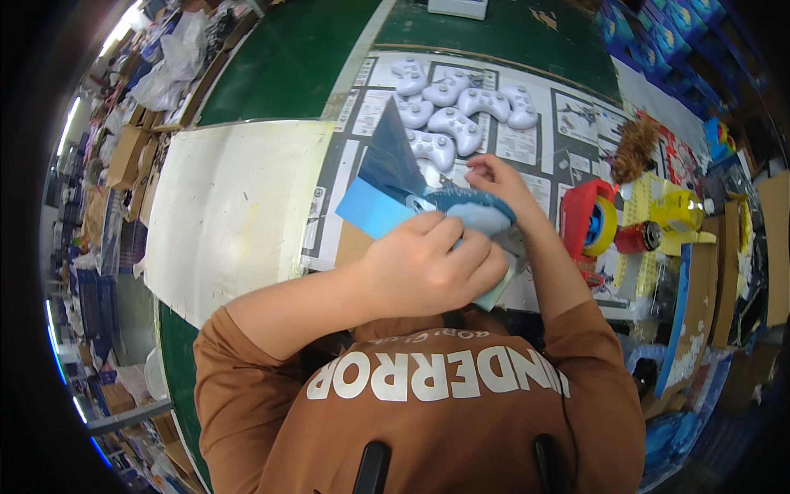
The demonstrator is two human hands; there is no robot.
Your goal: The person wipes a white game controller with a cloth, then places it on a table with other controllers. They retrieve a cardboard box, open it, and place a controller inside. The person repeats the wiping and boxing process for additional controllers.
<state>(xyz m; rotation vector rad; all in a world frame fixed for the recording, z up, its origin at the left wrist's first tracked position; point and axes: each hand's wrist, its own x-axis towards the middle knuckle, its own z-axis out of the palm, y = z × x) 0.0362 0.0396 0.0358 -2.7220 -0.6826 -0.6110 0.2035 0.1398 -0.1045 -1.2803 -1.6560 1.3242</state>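
My left hand is a closed fist over the near side of an open blue cardboard box; what its fingers grip is hidden from the camera. Just beyond the knuckles lies a blue toy sea creature with a dark spotted back and a paler underside, at the box's opening. At the toy's far right side is my right hand, its fingers bent; its palm side is partly hidden. Several white game-style controllers lie in a group beyond the box on the printed sheets covering the table.
To the right are a red tape dispenser with yellow tape, a red can, a yellow bottle and a brown furry bundle. A pale sheet covers the table at left. Cardboard boxes stand at right.
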